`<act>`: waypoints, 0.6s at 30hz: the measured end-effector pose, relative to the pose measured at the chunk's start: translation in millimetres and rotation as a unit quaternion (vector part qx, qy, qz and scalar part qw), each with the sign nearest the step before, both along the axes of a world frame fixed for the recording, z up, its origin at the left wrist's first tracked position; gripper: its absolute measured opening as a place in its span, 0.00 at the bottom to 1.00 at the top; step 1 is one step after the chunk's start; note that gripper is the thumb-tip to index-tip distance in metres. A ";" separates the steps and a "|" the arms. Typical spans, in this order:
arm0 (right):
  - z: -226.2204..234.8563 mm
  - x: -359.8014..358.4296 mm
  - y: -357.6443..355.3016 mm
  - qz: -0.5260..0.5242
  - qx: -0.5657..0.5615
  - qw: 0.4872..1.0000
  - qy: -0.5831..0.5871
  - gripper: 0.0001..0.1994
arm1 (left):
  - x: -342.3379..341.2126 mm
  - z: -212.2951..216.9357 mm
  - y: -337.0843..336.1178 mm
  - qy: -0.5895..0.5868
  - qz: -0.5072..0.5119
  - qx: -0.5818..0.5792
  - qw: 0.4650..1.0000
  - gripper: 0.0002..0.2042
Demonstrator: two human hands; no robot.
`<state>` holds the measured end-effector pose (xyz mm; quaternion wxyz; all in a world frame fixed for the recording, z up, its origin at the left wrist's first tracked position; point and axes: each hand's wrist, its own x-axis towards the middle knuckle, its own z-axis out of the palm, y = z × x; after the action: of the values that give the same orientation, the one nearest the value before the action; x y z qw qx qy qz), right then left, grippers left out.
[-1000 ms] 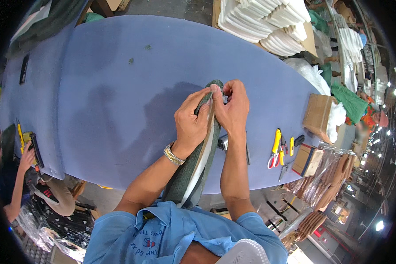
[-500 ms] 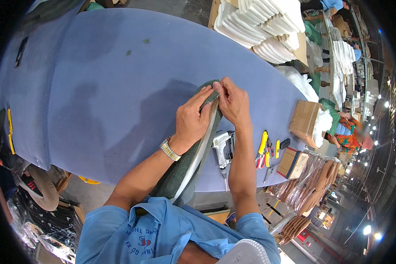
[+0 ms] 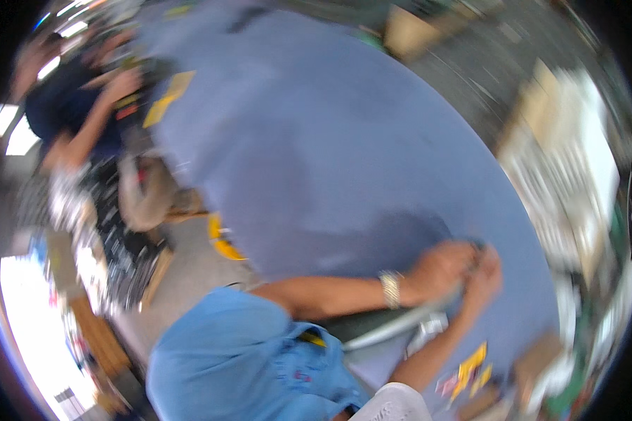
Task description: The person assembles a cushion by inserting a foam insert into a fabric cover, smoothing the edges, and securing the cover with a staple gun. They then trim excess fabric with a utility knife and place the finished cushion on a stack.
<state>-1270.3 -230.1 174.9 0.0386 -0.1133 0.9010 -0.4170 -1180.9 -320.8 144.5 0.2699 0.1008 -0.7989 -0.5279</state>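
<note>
In the head view, the person's bare left hand (image 3: 435, 272), a pale metal-link watch (image 3: 391, 289) on its wrist, and bare right hand (image 3: 484, 279) meet at 4 o'clock, fingers clamped together on the far end of a long dark green fabric-covered piece with a white strip (image 3: 387, 327). That piece runs from them towards 8 o'clock, reaching the light blue shirt (image 3: 228, 344) (blur smears everything, so which fingers grip is hard to tell). Beside the right forearm, on the broad blue-grey table (image 3: 372, 154), lies a silver-grey tool (image 3: 427, 330); yellow-handled tools (image 3: 469, 368) lie between 4 and 5 o'clock. Stacked white slabs (image 3: 565, 182) stand at 3 o'clock, a dark-clothed co-worker (image 3: 69, 109) near 10.
</note>
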 end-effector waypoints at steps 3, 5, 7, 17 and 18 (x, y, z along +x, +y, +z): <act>21.7 -21.4 -3.8 0.069 0.182 0.980 -0.029 0.28 | 0.6 19.2 -6.0 -0.027 -0.052 0.115 0.992 0.18; 24.3 -21.1 -10.8 0.133 0.203 0.970 0.015 0.29 | 1.9 11.8 -5.5 -0.023 -0.029 0.118 0.992 0.18; 12.8 -25.5 -7.3 0.162 0.209 0.963 0.057 0.29 | 3.3 -3.8 -3.5 -0.022 -0.019 0.096 0.995 0.18; -15.4 -54.4 11.8 0.204 0.000 0.978 0.041 0.26 | -10.9 22.2 8.2 -0.045 0.007 0.093 0.995 0.12; -21.1 -49.3 14.2 0.185 -0.048 0.981 0.025 0.25 | -9.9 26.3 10.0 -0.062 0.011 0.105 0.992 0.11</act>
<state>-1319.7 -215.9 153.8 0.0868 -0.2906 0.8438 -0.4427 -1190.8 -310.8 170.8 0.2134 0.1701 -0.7530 -0.5987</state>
